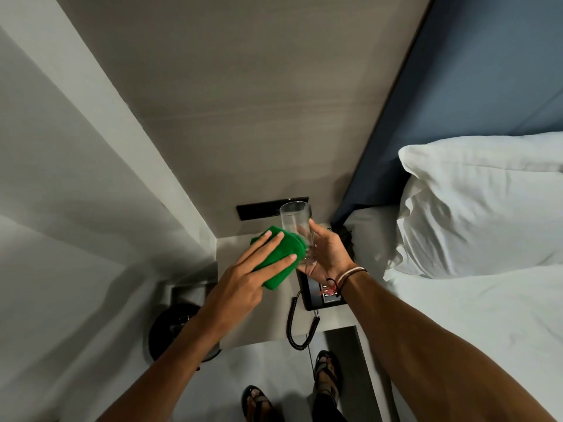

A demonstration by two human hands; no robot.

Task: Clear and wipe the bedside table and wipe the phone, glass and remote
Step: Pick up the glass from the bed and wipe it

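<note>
Head view: empty glass [297, 226] in R hand [327, 254], green cloth [278, 257] under L hand [243, 284].

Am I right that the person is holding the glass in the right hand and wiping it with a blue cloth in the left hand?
Not quite: the head view shows the cloth is green, not blue. The right hand does hold the glass, and the left hand presses the cloth against it.

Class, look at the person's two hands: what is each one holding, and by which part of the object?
The right hand holds the glass by its lower body and base. The left hand presses the green cloth against the glass's side, fingers flat on top.
</note>
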